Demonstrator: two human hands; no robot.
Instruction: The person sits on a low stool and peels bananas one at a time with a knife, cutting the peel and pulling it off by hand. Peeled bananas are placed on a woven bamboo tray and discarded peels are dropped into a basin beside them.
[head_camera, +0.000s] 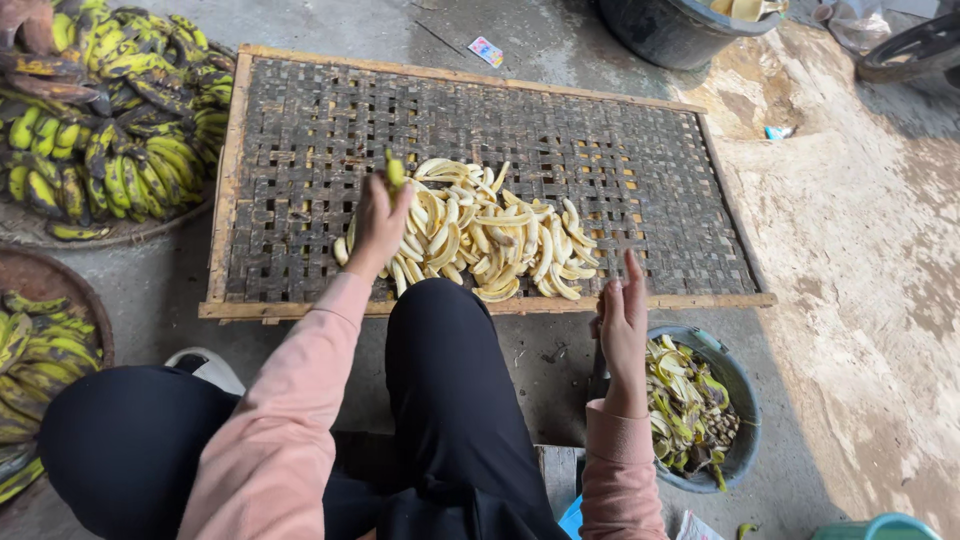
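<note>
Fingers of the left hand (378, 225) are curled tight around a small green-tipped banana piece (396, 172), which sticks up at 12 o'clock from the fist. Right hand (623, 325) is held flat and edge-on, fingers straight and close together, gripping nothing; it hovers at 9 o'clock of a round grey bucket (742, 385) filled with limp yellow-green peels (685, 395). Head view: a heap of peeled bananas (490, 235), pale, smooth and curved, lies on a rectangular woven tray (300, 130) of dark slats with a light wooden frame, just at 3 o'clock of the left hand. Unpeeled green-and-black bananas (110, 120) are piled in a shallow basket at 10 o'clock of the tray.
</note>
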